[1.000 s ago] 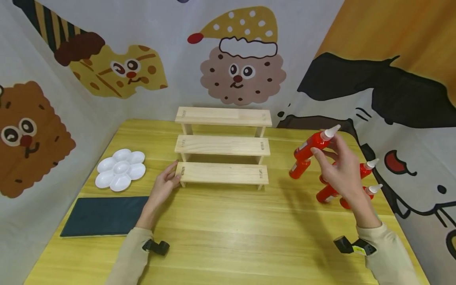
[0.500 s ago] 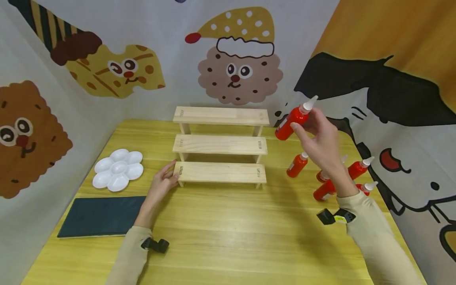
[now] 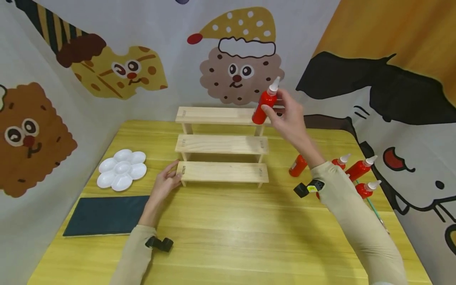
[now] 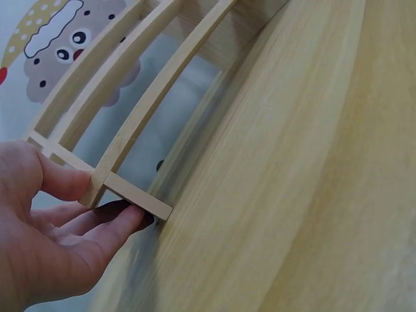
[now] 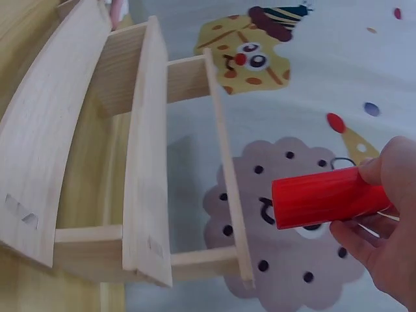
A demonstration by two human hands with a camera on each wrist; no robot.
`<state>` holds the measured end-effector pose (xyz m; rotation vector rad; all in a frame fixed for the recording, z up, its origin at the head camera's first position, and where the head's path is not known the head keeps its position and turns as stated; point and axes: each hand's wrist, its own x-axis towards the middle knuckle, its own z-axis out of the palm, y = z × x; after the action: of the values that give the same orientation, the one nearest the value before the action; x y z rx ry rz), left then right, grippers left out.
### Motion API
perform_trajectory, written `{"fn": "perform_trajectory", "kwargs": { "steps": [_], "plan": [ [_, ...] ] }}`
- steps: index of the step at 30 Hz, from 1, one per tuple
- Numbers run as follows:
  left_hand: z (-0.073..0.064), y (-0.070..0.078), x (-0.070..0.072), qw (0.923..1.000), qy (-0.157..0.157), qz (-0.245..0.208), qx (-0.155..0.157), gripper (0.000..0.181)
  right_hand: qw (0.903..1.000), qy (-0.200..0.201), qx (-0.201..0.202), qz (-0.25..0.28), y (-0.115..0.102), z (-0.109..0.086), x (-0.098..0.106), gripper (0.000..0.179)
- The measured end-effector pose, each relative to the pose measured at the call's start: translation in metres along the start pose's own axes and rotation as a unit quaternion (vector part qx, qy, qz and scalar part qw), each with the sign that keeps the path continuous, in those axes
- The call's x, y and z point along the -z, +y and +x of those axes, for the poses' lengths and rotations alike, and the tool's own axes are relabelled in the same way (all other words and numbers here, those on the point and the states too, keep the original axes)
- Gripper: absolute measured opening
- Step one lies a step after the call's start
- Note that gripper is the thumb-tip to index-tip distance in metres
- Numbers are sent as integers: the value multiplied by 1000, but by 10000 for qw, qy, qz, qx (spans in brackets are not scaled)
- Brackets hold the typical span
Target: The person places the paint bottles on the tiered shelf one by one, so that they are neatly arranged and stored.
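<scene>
Near the right end of the wooden rack (image 3: pixel 221 144), your right hand (image 3: pixel 289 118) has its grip pinching a red bottle (image 3: pixel 264 107) nozzle-up, seemingly against dripping, while your left hand (image 3: pixel 164 183) pinches the lowest shelf's (image 3: pixel 222 172) left end, apparently for steadiness.

We have the stand (image 3: pixel 222 145) toward the back of the table (image 3: pixel 221 237), cloth (image 3: pixel 171 101) behind it. Left: palette (image 3: pixel 122 169), panel (image 3: pixel 107 216) before it; left hand (image 3: pixel 165 185) at the bottom shelf's (image 3: pixel 222 173) left end. Right: bottles (image 3: pixel 358 170) on the table — another bottle (image 3: pixel 263 107) in the right hand (image 3: pixel 290 118), near the top shelf's (image 3: pixel 213 115) right end.
</scene>
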<state>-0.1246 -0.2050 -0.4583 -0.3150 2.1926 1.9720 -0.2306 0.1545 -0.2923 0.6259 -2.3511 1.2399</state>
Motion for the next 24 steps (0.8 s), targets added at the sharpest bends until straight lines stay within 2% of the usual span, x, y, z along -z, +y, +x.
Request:
{"fn": "perform_trajectory", "kwargs": {
  "steps": [4,10,14,18,24],
  "plan": [
    [2,0,-1,10000,10,-35,-5,63,9996,-241,88,143,-2,11,-17,45],
    [1,-2,-3,9999,-46,-161,37,62,9983,-438,-80,366,-11,29,-42,45],
    [0,-1,-4,9996,-135,-228,69,63,9973,-565,61,461,-17,42,-60,43],
    [-1,0,-3,9997,-82,-183,146,63,9946,-810,228,606,-22,53,-79,44],
    [-1,3,-6,9998,-72,-101,169,63,9936,-991,169,507,-28,66,-97,45]
  ]
}}
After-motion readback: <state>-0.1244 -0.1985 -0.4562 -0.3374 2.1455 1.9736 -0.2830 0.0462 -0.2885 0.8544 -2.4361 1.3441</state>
